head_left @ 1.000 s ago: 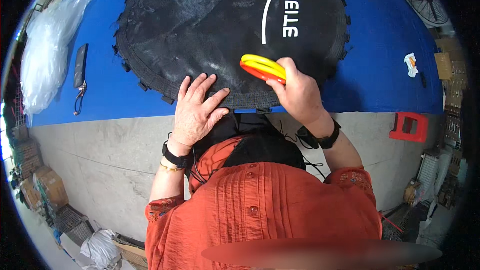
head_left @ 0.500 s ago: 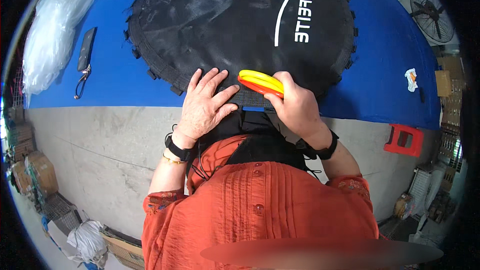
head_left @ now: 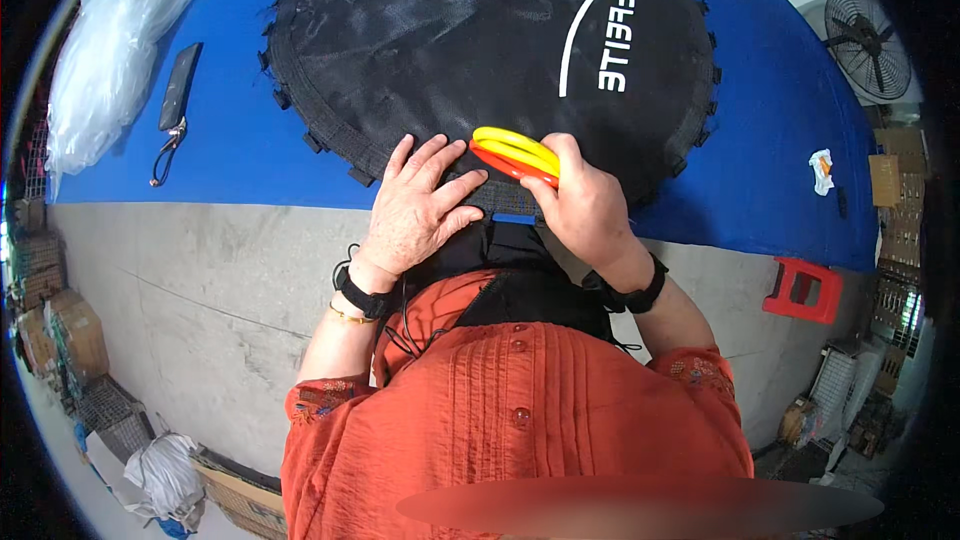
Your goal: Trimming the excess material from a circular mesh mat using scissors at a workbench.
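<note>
A round black trampoline mat (head_left: 470, 50) with small tabs around its rim and a white print lies on the blue-covered table. My left hand (head_left: 422, 202) rests flat on its near edge, fingers spread, holding nothing. Closed around one end of a yellow and red looped plastic thing (head_left: 515, 152), my right hand (head_left: 588, 205) is over the near edge, just right of the left. The thing's loops point left, toward my left fingertips; its other end is hidden in my grip, so its exact kind is unclear.
On the blue table cover (head_left: 260, 155) lie a dark phone-like case (head_left: 180, 87) with a strap, clear plastic sheeting (head_left: 110, 70) and a small white wrapper (head_left: 821, 172). A red stool (head_left: 802, 290) stands at right, below a black fan (head_left: 867, 43). Cardboard boxes (head_left: 75, 335) are at left.
The mat has shifted slightly right and down in the picture. My right hand and the looped thing have moved slightly left; my left hand stays flat on the mat's edge.
</note>
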`<act>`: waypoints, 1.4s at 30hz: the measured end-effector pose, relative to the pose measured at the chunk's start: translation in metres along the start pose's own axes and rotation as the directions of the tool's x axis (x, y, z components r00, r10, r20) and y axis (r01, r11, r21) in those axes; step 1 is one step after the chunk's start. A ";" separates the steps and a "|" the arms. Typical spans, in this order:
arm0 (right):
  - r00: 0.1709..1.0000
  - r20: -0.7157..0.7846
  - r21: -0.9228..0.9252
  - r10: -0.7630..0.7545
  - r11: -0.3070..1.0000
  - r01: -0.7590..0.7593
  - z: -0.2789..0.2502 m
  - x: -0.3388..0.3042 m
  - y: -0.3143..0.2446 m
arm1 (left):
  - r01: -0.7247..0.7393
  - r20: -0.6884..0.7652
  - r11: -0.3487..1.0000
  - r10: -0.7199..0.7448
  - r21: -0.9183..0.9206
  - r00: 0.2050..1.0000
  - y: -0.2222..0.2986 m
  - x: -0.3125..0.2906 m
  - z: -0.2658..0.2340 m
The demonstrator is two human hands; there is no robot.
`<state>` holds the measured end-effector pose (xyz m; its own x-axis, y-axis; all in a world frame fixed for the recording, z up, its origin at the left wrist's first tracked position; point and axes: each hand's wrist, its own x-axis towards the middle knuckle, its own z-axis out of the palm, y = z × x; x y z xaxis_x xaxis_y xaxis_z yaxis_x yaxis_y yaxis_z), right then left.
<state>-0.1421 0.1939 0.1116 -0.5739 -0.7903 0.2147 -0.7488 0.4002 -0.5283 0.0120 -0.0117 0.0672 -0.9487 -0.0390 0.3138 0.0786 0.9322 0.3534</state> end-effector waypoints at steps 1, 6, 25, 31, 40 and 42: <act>1.000 -0.001 0.001 0.000 1.000 0.000 0.001 0.003 0.000 | 0.001 0.001 1.000 -0.001 0.004 1.000 0.000 0.000 0.000; 0.999 0.017 0.022 0.035 0.999 -0.035 0.002 0.007 0.006 | 0.002 -0.021 1.000 -0.003 -0.025 1.000 -0.002 -0.002 0.003; 0.987 0.117 0.014 0.113 0.993 -0.115 -0.020 0.002 0.003 | -0.025 -0.043 0.996 0.021 -0.087 0.999 -0.001 0.009 0.000; 0.997 0.061 0.010 0.049 0.999 -0.049 0.007 0.006 0.004 | -0.004 -0.048 0.998 0.001 -0.055 0.999 0.002 -0.001 0.001; 0.989 0.146 0.024 0.021 0.999 -0.025 -0.002 -0.003 0.003 | -0.001 -0.025 0.999 0.000 -0.046 1.000 0.003 0.001 0.003; 0.986 0.167 0.041 0.030 0.998 -0.037 -0.001 -0.001 0.003 | 0.002 -0.042 0.999 -0.003 -0.039 0.999 0.002 0.000 0.004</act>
<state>-0.1438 0.1966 0.1102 -0.5329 -0.8441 0.0589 -0.7124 0.4100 -0.5695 0.0105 -0.0080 0.0642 -0.9352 -0.0571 0.3494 0.0891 0.9173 0.3882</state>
